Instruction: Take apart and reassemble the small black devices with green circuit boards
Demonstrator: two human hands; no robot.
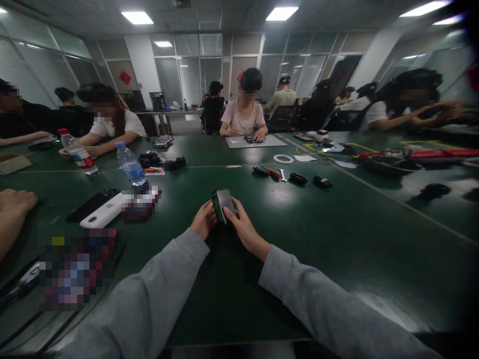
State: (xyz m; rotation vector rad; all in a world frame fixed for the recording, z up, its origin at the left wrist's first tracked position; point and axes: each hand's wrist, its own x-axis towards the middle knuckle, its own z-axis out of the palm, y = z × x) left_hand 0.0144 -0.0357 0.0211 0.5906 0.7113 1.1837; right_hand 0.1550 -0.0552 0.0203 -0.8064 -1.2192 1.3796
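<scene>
A small box-shaped device (225,200), with a dark grey flat face, a pale edge and a green side, is held upright and slightly tilted above the green table. My left hand (204,219) grips its left side, fingers reaching behind it. Around the right side wraps my right hand (245,227), with the thumb pressed along the lower grey face. What the device is exactly I cannot make out. Farther up the table lie a screwdriver (274,174) with an orange handle and a small wrench (282,175).
Left of my arms are a white power bank (103,210), blurred-out phones and cables. Two water bottles, one blue-capped (130,164) and one red-capped (79,153), stand beyond. A white ring (283,159) lies near black parts (298,178). Another person's hand (17,202) rests far left; people sit opposite.
</scene>
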